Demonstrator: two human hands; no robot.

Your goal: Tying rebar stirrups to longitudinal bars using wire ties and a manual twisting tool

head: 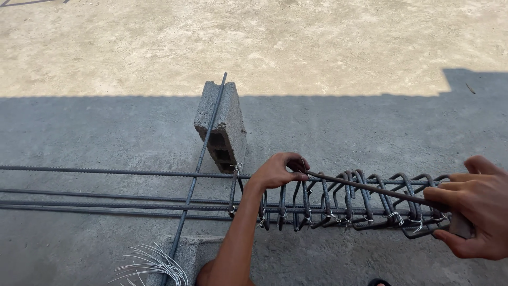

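Note:
A rebar cage (349, 204) of long ribbed bars and several bent stirrups lies across the concrete ground, tied with thin wire. My left hand (278, 169) reaches over the cage and grips the top of a stirrup near the tip of a thin metal hook tool (365, 188). My right hand (476, 212) at the right edge is closed around the handle end of that tool, which slants across the stirrups toward my left hand.
A grey hollow concrete block (222, 127) stands upright behind the cage with a single bar (203, 153) leaning over it. The long bars (106, 198) run off to the left. A bundle of thin tie wire (153, 265) lies on another block at the bottom.

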